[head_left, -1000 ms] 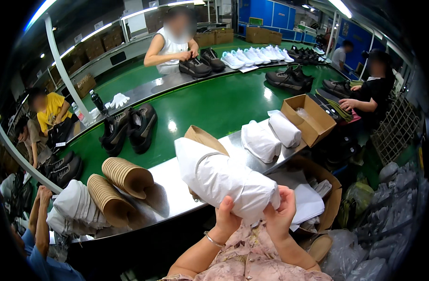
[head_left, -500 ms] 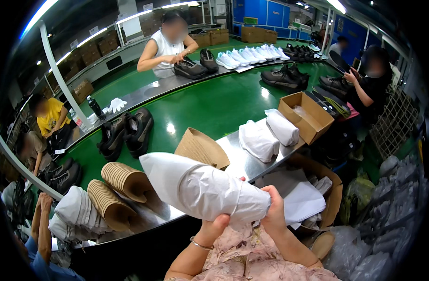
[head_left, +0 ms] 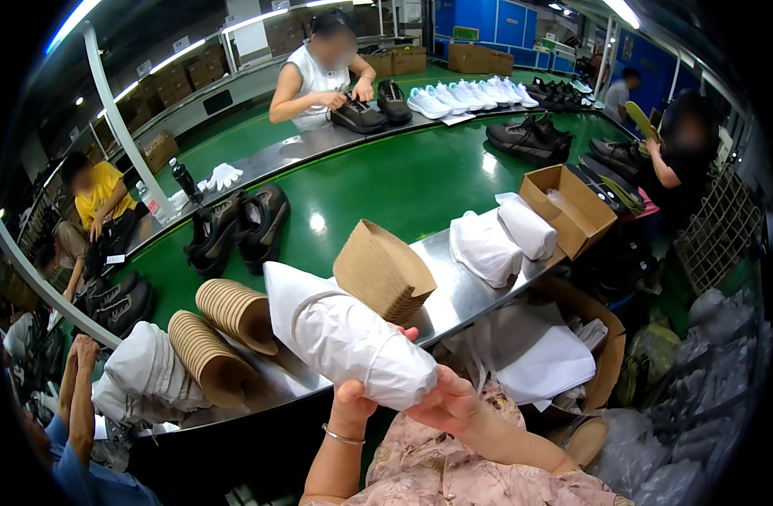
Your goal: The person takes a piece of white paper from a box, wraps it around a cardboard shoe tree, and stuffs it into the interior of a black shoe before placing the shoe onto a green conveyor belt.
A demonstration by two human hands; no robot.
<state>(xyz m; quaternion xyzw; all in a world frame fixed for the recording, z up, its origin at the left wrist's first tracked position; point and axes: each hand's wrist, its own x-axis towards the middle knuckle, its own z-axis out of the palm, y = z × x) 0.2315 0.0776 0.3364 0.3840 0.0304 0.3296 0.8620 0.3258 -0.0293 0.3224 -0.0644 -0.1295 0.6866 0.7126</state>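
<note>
Both my hands hold a long bundle wrapped in white tissue paper (head_left: 340,333), tilted up to the left over the steel bench edge (head_left: 462,295). My left hand (head_left: 352,399) grips it from beneath near its lower end. My right hand (head_left: 445,403) holds the rounded right end, thumb against the paper. A brown cardboard insert (head_left: 385,270) stands on the bench just behind the bundle. Two more white wrapped bundles (head_left: 500,240) lie further right on the bench.
Stacks of brown cardboard inserts (head_left: 222,333) lie at my left. An open cardboard box (head_left: 572,207) sits at right, a box of white tissue sheets (head_left: 542,363) below the bench. Dark shoes (head_left: 239,228) ride the green conveyor. Other people work around the line.
The wrapped bundle has turned from more upright to lying lower and pointing left, and my hands have shifted down along it to its right end.
</note>
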